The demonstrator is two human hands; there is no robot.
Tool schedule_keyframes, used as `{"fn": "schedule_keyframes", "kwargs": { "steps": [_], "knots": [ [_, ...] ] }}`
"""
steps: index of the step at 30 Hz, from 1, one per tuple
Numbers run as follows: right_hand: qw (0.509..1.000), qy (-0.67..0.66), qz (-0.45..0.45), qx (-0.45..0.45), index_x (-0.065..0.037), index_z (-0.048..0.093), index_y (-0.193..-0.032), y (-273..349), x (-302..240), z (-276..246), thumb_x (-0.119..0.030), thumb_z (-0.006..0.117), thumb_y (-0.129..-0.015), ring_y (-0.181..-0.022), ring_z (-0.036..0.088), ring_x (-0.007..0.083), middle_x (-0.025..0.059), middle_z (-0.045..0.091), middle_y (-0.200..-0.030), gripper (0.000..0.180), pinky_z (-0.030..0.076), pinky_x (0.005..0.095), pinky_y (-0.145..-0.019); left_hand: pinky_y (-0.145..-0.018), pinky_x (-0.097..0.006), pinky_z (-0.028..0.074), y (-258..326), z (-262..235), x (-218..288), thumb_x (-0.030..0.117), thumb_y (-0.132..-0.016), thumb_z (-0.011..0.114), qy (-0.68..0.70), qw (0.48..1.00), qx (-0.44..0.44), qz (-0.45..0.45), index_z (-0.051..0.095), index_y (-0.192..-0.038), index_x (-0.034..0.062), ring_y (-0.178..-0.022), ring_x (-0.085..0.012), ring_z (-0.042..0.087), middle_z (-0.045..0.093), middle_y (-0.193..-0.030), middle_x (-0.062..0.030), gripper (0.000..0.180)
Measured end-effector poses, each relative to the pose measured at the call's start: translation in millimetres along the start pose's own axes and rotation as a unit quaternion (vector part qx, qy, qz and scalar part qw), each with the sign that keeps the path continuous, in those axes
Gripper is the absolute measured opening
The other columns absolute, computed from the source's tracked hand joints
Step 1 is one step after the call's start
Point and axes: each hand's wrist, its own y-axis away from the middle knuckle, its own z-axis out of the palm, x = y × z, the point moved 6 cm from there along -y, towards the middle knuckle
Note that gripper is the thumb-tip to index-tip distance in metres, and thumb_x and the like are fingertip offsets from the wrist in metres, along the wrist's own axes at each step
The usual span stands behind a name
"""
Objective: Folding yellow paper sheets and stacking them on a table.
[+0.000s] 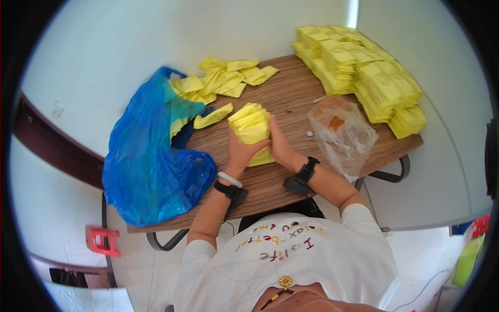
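Between my two hands stands a stack of flat yellow packets (pixel 252 127), over the middle of the wooden table. My left hand (pixel 241 152) grips its left side, with the thumb across the front. Against the right side presses my right hand (pixel 281 143), fingers along the edge. Just left of the stack lies a single yellow packet (pixel 213 116). Beyond it, loose yellow packets (pixel 226 78) spill in a heap from the mouth of a large blue plastic bag (pixel 150 161). What the bag holds inside is mostly hidden.
Tall rows of stacked yellow packets (pixel 364 67) fill the table's far right corner, by the wall. A clear plastic bag (pixel 347 136) with something brownish-orange in it lies right of my right hand. A red plastic stool (pixel 103 241) stands on the floor at the left.
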Motion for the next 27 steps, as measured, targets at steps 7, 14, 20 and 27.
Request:
{"fn": "schedule_keyframes", "kwargs": {
  "steps": [7,14,20,27],
  "knots": [
    [0.998,-0.062,-0.014,-0.004,-0.004,0.045,-0.146,-13.6,1.6,-4.3,-0.048,0.037,-0.110,-0.125,0.053,0.0172,0.0100,0.053,-0.142,0.057,0.041,0.0323,-0.109,-0.096,-0.033,0.051,-14.0,4.4,4.6,0.011,-0.066,0.095,0.045,0.999,0.000,0.005,0.050,-0.130,-0.0003,-0.110,-0.0221,0.065,0.067,-0.120,-0.0105,0.079],
    [0.987,0.149,-0.053,0.020,-0.003,0.048,-0.144,-4.8,-59.8,6.1,-0.039,0.046,-0.108,-0.127,0.051,0.0162,0.0098,0.055,-0.139,0.051,0.042,0.0306,-0.108,-0.098,-0.038,0.053,-28.0,-5.6,14.6,0.013,-0.083,0.082,0.292,0.939,-0.019,-0.178,0.055,-0.131,0.0027,-0.110,-0.0220,0.065,0.066,-0.122,-0.0113,0.056],
    [0.859,0.490,-0.147,0.028,-0.006,0.058,-0.135,51.2,-146.7,-33.3,-0.025,0.065,-0.100,-0.119,0.059,0.0175,0.0072,0.064,-0.128,0.041,0.047,0.0330,-0.100,-0.099,-0.043,0.053,-41.7,-7.3,10.9,0.026,-0.092,0.075,0.520,0.809,-0.001,-0.273,0.054,-0.137,0.0041,-0.116,-0.0268,0.064,0.065,-0.128,-0.0128,0.055],
    [0.669,0.702,-0.115,0.215,-0.002,0.061,-0.131,118.9,-248.0,-123.9,-0.029,0.067,-0.096,-0.118,0.061,0.0289,0.0133,0.065,-0.127,0.045,0.048,0.0341,-0.099,-0.106,-0.047,0.049,-47.1,15.4,13.7,0.035,-0.095,0.071,0.579,0.768,-0.049,-0.270,0.052,-0.141,0.0055,-0.122,-0.0314,0.060,0.062,-0.135,-0.0117,0.057]
  ]
}}
